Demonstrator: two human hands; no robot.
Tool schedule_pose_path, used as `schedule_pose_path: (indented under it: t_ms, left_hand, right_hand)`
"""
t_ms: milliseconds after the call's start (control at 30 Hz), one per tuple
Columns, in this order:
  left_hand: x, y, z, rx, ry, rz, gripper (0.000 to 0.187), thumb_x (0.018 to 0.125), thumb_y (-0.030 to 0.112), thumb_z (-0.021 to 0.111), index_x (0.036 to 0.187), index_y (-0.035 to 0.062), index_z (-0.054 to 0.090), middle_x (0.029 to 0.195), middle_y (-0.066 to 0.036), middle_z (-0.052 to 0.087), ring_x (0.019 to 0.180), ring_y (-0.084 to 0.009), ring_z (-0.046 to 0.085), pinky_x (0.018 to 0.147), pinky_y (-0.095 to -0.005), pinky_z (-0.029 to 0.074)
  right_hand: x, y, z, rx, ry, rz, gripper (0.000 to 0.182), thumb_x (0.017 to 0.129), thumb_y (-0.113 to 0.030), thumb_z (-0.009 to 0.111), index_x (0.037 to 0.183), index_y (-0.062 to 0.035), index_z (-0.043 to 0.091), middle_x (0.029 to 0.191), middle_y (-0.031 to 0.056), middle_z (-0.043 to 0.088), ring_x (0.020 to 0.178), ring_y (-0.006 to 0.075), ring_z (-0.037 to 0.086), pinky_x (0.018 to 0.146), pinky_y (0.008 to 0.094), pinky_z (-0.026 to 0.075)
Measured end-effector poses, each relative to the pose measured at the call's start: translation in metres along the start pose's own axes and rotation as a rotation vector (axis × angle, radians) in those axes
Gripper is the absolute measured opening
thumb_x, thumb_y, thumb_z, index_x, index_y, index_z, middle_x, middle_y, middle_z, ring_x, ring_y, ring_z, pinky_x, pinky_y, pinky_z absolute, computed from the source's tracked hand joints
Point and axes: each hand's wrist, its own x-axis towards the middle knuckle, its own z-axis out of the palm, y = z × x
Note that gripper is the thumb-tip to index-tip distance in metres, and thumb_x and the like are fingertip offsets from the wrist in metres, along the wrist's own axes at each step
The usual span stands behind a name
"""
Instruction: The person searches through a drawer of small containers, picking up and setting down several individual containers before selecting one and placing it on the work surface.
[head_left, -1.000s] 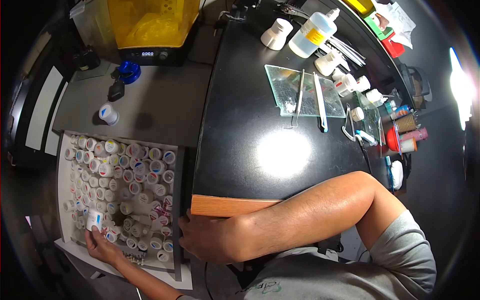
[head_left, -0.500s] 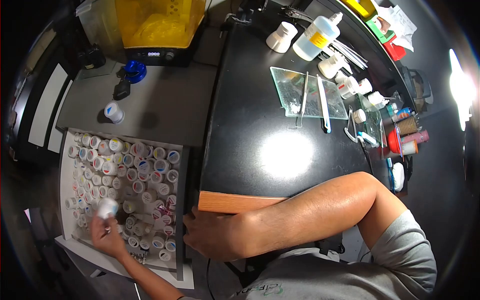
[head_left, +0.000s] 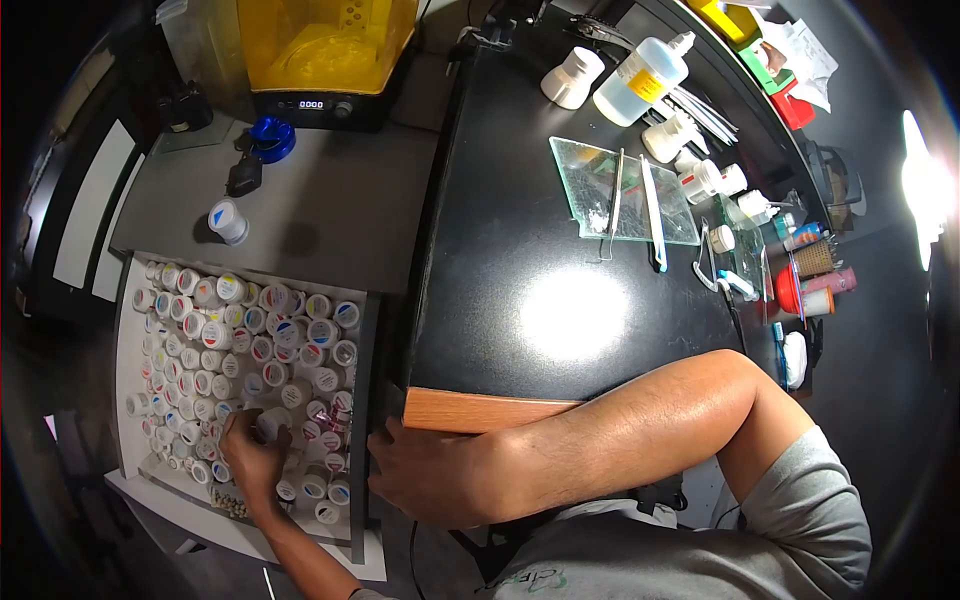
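Note:
My left hand [head_left: 256, 455] is low inside the open drawer [head_left: 365, 400], its fingers closed around a white-lidded jar [head_left: 271, 425] among the other jars. Around it stand many small labelled jars [head_left: 215, 334], packed in uneven rows, most with coloured marks on their lids. My right hand [head_left: 425, 475] rests beside the drawer's right wall, just below the wooden block [head_left: 490, 408] on the bench edge. Its fingers bend down out of sight, so their grip is hidden.
A single jar [head_left: 228, 222] stands on the grey surface behind the drawer, near a blue ring-shaped object [head_left: 271, 140] and a yellow-covered machine [head_left: 320, 50]. On the black bench [head_left: 480, 300] lie a glass slab [head_left: 590, 190] with instruments, a liquid bottle [head_left: 640, 80] and several containers.
My left hand has moved rightward within the drawer, bringing the white jar it held down among the others. My right hand has stayed in nearly the same place.

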Motion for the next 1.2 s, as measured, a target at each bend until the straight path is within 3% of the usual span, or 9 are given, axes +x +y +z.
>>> schedule_pose_path:
  t_ms: [200, 533, 633, 1200]
  left_hand:
    - [-0.003, -0.016, 0.006, 0.004, -0.09, 0.066, 0.036, 0.059, 0.004, 0.078, 0.092, -0.0037, 0.067, 0.087, -0.019, 0.063, 0.079, -0.0382, 0.062, 0.07, -0.0446, 0.049]
    - [-0.008, -0.028, 0.031, 0.053, -0.129, 0.105, 0.047, 0.059, 0.008, 0.084, 0.102, 0.0001, 0.066, 0.094, -0.02, 0.064, 0.086, -0.0402, 0.062, 0.075, -0.0474, 0.05]
    - [-0.011, -0.034, 0.039, 0.072, -0.114, 0.131, 0.053, 0.059, 0.01, 0.085, 0.107, 0.0024, 0.065, 0.098, -0.02, 0.065, 0.091, -0.0407, 0.063, 0.077, -0.0485, 0.05]
    - [-0.009, -0.026, 0.03, 0.028, -0.078, 0.074, 0.048, 0.067, 0.011, 0.081, 0.111, -0.0006, 0.067, 0.103, -0.022, 0.067, 0.094, -0.0406, 0.065, 0.08, -0.0462, 0.053]
  right_hand:
    - [0.0, 0.003, -0.001, 0.032, 0.009, -0.027, 0.031, 0.083, -0.02, 0.065, 0.104, 0.0036, 0.065, 0.108, 0.0205, 0.056, 0.104, 0.0337, 0.056, 0.088, 0.0417, 0.046]
    - [-0.011, 0.004, -0.014, 0.068, 0.074, 0.032, 0.029, 0.085, -0.016, 0.062, 0.107, 0.0034, 0.061, 0.111, 0.0215, 0.054, 0.107, 0.0346, 0.055, 0.089, 0.0412, 0.048]
    - [-0.011, 0.005, -0.022, 0.146, -0.001, 0.047, 0.028, 0.085, -0.015, 0.061, 0.108, 0.0021, 0.06, 0.113, 0.0212, 0.054, 0.107, 0.0347, 0.055, 0.089, 0.0426, 0.048]
    - [-0.014, 0.005, -0.012, 0.145, 0.116, 0.106, 0.037, 0.081, -0.013, 0.063, 0.117, -0.0066, 0.057, 0.113, 0.0179, 0.053, 0.1, 0.0302, 0.057, 0.079, 0.0429, 0.049]
